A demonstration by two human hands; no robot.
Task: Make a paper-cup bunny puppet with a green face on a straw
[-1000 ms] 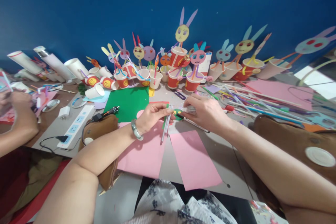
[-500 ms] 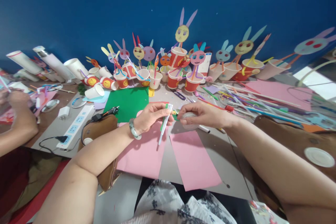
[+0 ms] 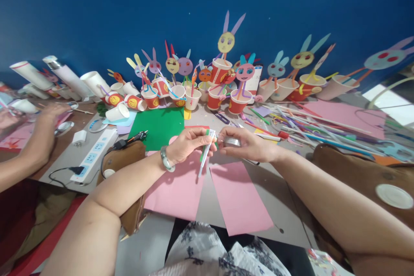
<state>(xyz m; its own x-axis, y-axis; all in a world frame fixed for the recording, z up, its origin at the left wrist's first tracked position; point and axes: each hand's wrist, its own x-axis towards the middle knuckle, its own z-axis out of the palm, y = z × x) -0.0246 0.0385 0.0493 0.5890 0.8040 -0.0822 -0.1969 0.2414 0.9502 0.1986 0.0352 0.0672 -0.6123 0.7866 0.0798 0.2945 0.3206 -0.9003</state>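
My left hand (image 3: 187, 143) pinches a small bundle of white and green paper strips (image 3: 205, 151) that hangs down over a pink sheet (image 3: 177, 189). A green bangle (image 3: 165, 159) sits on that wrist. My right hand (image 3: 247, 143) is closed round a small roll of clear tape (image 3: 231, 141), held right against the top of the strips. Both hands hover just above the table, in front of a green sheet (image 3: 158, 124).
A row of paper-cup rabbits (image 3: 237, 90) lines the blue wall. Coloured straws (image 3: 307, 127) lie scattered at right, a second pink sheet (image 3: 239, 198) lies below my hands. A power strip (image 3: 93, 155) and brown bag (image 3: 124, 159) sit at left. Another person's arm (image 3: 29, 155) reaches in at far left.
My right hand has lifted the tape roll off the table and brought it up to the strips. The other person's hand at far left has stretched out over their table.
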